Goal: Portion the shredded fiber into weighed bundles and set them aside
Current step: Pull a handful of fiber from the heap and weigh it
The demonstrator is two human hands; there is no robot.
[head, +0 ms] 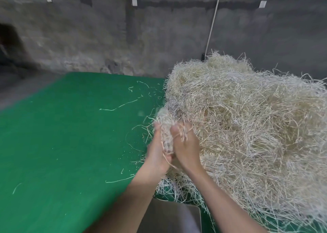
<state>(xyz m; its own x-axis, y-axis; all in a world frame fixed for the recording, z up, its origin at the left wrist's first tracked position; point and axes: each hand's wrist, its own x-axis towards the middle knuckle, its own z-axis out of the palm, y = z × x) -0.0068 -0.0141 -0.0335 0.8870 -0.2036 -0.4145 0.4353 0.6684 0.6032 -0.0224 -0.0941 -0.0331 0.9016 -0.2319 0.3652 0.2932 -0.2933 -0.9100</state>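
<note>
Green-covered table (53, 153): big shredded fiber pile (247, 126) (right side), stray strands (118, 107) scattered.

Left of the fiber tuft (164, 124) you grip, the green mat (70, 135) lies open, only stray strands (118, 107) on it. Right of the grip, the fiber heap (247, 126) touches your right hand (185, 146) and blocks that side. Beyond stands a concrete wall (88, 37).
</note>
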